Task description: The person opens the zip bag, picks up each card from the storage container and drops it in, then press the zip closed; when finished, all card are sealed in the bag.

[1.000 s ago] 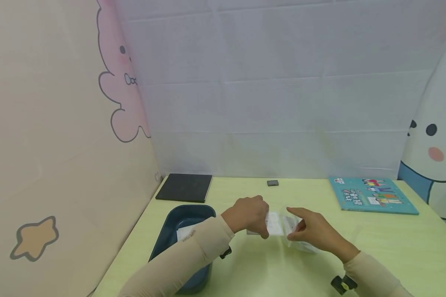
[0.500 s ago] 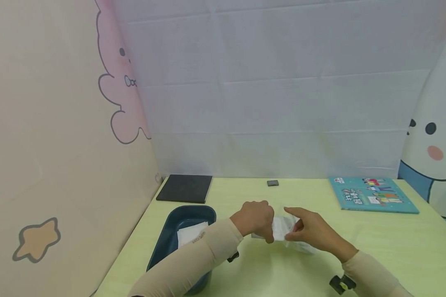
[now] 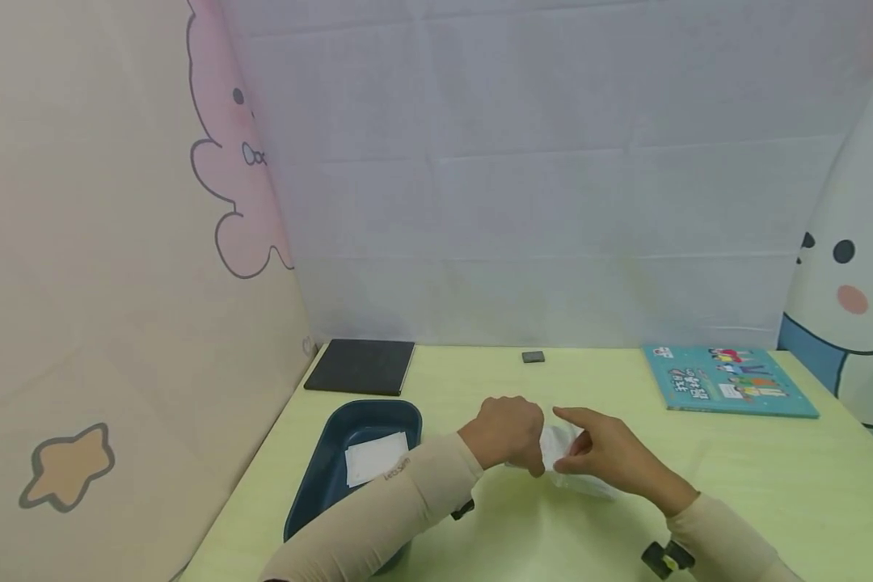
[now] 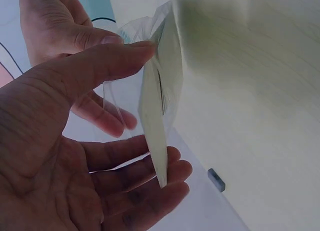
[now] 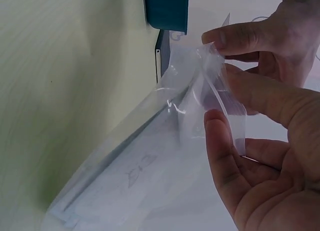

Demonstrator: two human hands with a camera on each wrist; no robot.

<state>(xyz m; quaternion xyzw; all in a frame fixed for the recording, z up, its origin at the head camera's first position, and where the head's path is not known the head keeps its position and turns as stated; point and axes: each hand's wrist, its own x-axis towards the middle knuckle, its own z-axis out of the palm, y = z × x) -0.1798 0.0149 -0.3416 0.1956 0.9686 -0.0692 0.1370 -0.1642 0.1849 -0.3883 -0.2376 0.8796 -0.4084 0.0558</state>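
Note:
Above the table, my left hand [image 3: 505,432] pinches a thin white paper piece [image 4: 153,123] between its thumb and fingers. Part of that piece lies inside a clear plastic bag [image 5: 117,156]. My right hand [image 3: 611,454] grips the bag near its mouth, thumb on one side and fingers on the other. In the right wrist view, faint print shows through the plastic on the white contents. The two hands are close together, the left at the bag's opening. From the head view, the left hand hides much of the paper.
A dark blue tray [image 3: 325,461] with white paper pieces [image 3: 375,458] stands at the left, partly behind my left sleeve. Farther back lie a black notebook [image 3: 360,367], a small grey block [image 3: 533,356] and a turquoise picture book [image 3: 731,382].
My left hand has moved right, toward my right hand, and the white paper has slid farther into the bag. The right hand has stayed almost still, keeping its grip.

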